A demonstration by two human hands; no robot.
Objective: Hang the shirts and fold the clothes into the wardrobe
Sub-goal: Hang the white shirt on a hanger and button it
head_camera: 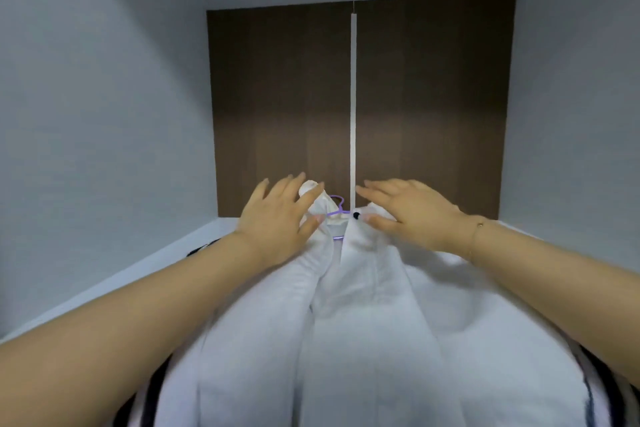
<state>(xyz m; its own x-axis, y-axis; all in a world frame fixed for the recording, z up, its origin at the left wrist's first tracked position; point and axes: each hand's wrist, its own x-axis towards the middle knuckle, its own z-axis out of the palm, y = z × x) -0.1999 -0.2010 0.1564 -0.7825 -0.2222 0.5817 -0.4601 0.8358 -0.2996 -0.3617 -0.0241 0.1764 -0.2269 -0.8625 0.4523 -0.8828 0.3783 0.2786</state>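
No brand, label or writing can be read anywhere in the head view. A white shirt [363,322] hangs inside the wardrobe [104,114] on a purple hanger [337,210], of which only the hook and a short piece of the frame show at the collar. The shirt's long axis runs from the collar, near the brown back panel [277,97], toward the wardrobe's open front edge at the bottom of the picture; its collar points to the back and its open front faces up at the camera. A small black button [356,215] sits at the collar's right side. The left hand [277,218] lies on the left of the collar with fingers spread and nearly straight, gripping nothing. The right hand [408,211] rests flat on the right of the collar, fingers straight, thumb tip just beside the button; a thin bracelet [476,236] circles its wrist. Dark striped garments [595,388] show under the shirt at both lower corners
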